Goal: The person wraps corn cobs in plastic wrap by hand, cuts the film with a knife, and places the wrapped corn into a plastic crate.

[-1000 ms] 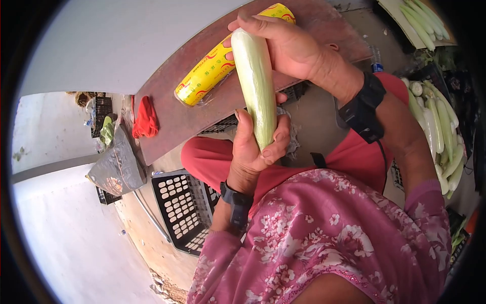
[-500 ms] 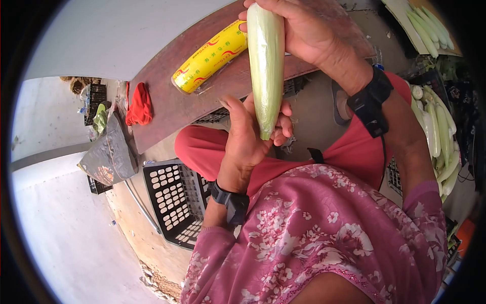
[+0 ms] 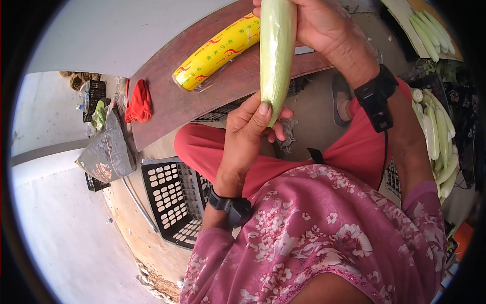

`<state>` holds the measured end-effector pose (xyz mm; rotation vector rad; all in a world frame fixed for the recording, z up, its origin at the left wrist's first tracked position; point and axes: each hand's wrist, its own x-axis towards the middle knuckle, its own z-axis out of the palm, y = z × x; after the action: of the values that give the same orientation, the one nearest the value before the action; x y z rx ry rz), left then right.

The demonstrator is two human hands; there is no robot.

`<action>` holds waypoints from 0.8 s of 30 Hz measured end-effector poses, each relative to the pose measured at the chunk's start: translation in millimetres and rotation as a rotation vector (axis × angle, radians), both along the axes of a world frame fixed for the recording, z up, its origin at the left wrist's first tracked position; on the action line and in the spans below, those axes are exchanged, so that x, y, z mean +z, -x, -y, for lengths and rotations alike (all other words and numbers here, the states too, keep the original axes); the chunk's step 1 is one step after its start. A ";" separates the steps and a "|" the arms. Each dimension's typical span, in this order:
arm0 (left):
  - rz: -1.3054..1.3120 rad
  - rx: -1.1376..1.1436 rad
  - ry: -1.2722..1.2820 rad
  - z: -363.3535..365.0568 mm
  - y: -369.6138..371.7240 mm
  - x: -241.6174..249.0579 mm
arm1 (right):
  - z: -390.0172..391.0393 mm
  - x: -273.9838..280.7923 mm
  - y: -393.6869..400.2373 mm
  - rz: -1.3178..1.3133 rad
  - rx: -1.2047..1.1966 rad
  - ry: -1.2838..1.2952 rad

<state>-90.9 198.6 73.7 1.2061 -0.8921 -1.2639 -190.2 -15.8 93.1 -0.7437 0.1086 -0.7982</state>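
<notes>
A pale green zucchini [image 3: 276,55], shiny as if covered in clear film, is held nearly upright in front of me, its top end cut off by the frame edge. My left hand [image 3: 246,129] pinches its narrow lower end, thumb pressed on the front and fingers behind. Around the upper part, my right hand [image 3: 321,30] is closed from the right side, with fingertips showing on the left edge. Just behind the zucchini, a yellow roll of cling film [image 3: 217,53] lies slantwise on the reddish-brown board [image 3: 167,109].
A black plastic crate [image 3: 167,197] stands by my left knee. On the board's left end hangs a red cloth [image 3: 139,101], near a grey bag [image 3: 109,157]. More zucchini [image 3: 438,131] are piled at my right, and several others [image 3: 430,33] lie on a far board.
The zucchini and both hands have shifted slightly up and right. My left thumb, raised off the zucchini before, now presses on its lower end.
</notes>
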 end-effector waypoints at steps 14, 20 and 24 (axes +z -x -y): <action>0.080 0.145 0.122 23.4 -13.7 -12.7 | -1.6 5.7 2.5 -0.015 0.011 -0.018; 0.469 0.198 0.151 36.4 10.1 -12.0 | -12.7 4.4 -8.0 -0.107 -0.074 0.070; -0.272 -0.044 -0.143 33.8 1.4 -12.4 | -5.6 -6.5 -9.6 -0.153 -0.014 0.109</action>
<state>-92.3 164.8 61.3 1.0955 -0.6407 -1.5063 -180.6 -10.2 86.6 -0.9084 0.2093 -0.7644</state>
